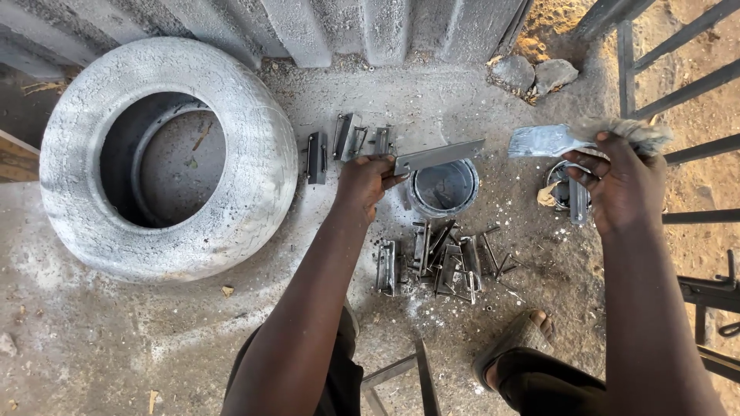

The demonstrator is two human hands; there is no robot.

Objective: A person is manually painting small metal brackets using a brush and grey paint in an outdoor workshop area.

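Holding a flat metal strip (439,156) by one end, our left hand (364,183) pinches it between thumb and fingers, so that the strip juts out level over a small round tin (444,187) that stands on the concrete floor (116,339). Our right hand (617,189) is clenched around the handle of a worn paintbrush (574,139); its silver-coated handle points toward the strip, and its frayed bristles stick out past our knuckles beside the metal gate (678,92). Under that hand sits a second, dirtier tin (561,189) with a rag tucked against it.

Between our arms, just below the round tin, we see a heap of small metal brackets and pins (443,262), unpainted and tangled together. Above our left hand three more brackets (347,142) stand apart in a row near the wall (331,27).

Toward the left edge of the floor lies a big tyre (254,154), coated grey-white, flat on its side. Two stones (533,75) rest at the foot of the wall near the gate. At the bottom edge, our sandalled foot (518,343) rests on the concrete.
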